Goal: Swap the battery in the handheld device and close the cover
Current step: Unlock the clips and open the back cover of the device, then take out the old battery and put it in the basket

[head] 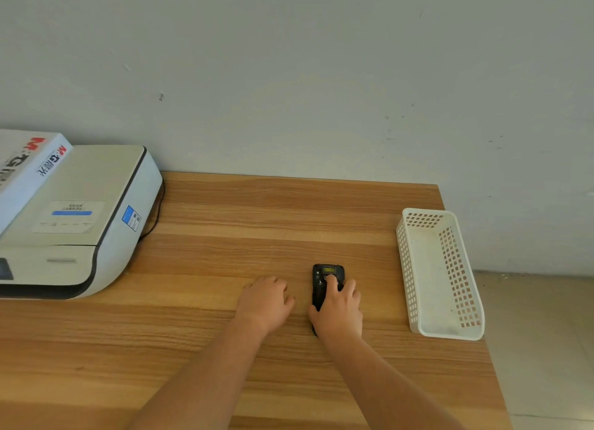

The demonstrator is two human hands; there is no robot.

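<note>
As it lies flat on a wooden table (225,333), a black handheld device (324,278) sits under a person's right hand (339,310), back side up.

The device's long axis runs away from the person toward the wall (289,59), its yellow-labelled end farthest off; the right hand's fingers (331,281) press on its back, curled over its sides, its near end hidden beneath the palm. The left hand (266,304) rests palm down on the table just beside the device, fingers loosely bent, holding nothing. One device, one white perforated basket (414,268) near the table's right edge, one white printer (80,223) at left. One white box (29,162) lies on the printer, printed "M&G" in red and black; the printer's blue stickers are too small to read.
</note>
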